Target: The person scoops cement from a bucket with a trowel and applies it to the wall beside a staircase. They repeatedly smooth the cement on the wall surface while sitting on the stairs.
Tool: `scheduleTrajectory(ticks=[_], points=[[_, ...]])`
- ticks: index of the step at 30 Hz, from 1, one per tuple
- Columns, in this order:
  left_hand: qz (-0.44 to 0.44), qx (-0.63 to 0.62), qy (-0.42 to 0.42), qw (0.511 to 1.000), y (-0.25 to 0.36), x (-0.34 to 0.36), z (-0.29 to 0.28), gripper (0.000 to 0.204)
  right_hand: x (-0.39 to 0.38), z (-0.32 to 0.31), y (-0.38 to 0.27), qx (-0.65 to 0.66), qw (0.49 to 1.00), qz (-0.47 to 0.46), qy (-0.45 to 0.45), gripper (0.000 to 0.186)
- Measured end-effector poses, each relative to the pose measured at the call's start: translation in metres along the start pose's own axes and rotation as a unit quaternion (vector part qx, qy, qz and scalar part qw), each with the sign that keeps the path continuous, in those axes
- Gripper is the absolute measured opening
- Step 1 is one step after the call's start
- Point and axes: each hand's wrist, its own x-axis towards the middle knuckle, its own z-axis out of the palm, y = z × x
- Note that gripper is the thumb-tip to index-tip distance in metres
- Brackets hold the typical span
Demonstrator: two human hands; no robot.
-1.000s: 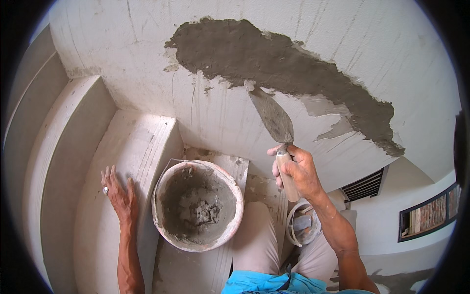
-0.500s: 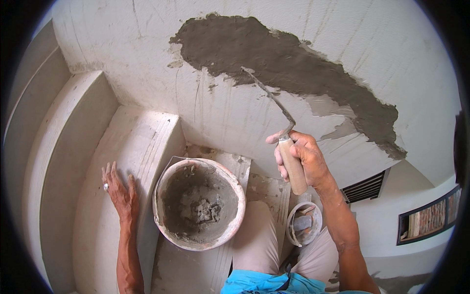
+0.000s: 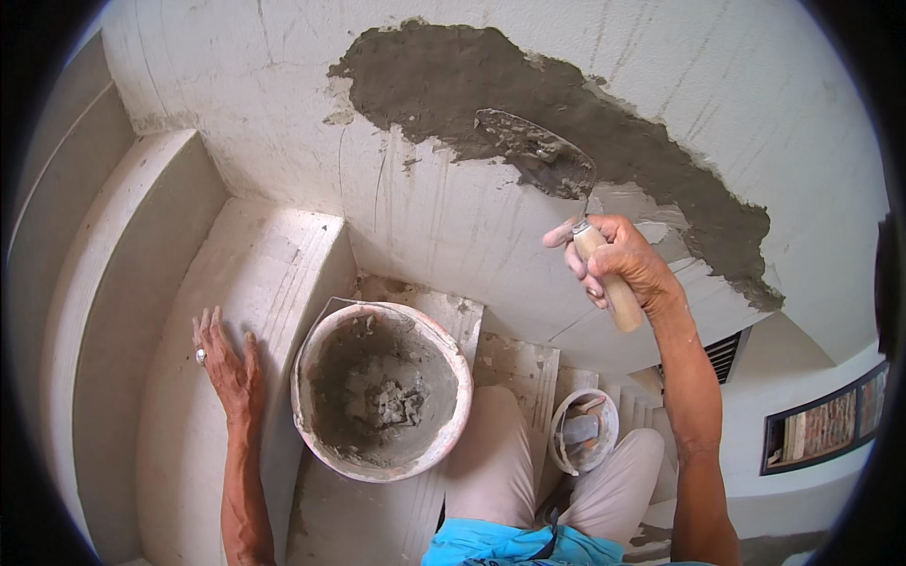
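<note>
Trowel [image 3: 547,160] swung rightward, right hand [image 3: 637,267] wrapped round its handle [image 3: 620,304], left hand [image 3: 228,370] spread on the step [image 3: 241,274], and tbh tilting it too steeply could gouge that mortar [image 3: 425,80].

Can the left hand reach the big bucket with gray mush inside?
Probably yes: the left hand looks empty and rests on the step close beside the bucket, with only the step's edge between them and nothing covering the bucket's top.
</note>
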Motion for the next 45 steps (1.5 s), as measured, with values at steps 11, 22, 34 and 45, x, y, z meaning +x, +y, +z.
scheduleTrajectory(ticks=[11, 22, 34, 45], points=[[-0.008, 0.004, -0.005, 1.000, -0.004, -0.001, 0.001, 0.059, -0.014, 0.014, -0.039, -0.230, 0.961, -0.001, 0.153, 0.037], [-0.006, 0.013, -0.002, 1.000, 0.000, -0.001, 0.001, 0.059, -0.030, 0.033, -0.033, -0.308, 0.937, -0.047, 0.157, 0.024], [-0.006, 0.015, -0.004, 1.000, -0.002, 0.000, 0.003, 0.059, -0.009, 0.031, -0.049, -0.307, 0.934, -0.045, 0.175, 0.020], [-0.015, 0.002, 0.006, 1.000, 0.000, -0.001, 0.001, 0.059, -0.048, 0.016, -0.044, -0.268, 0.937, -0.072, 0.210, 0.029]])
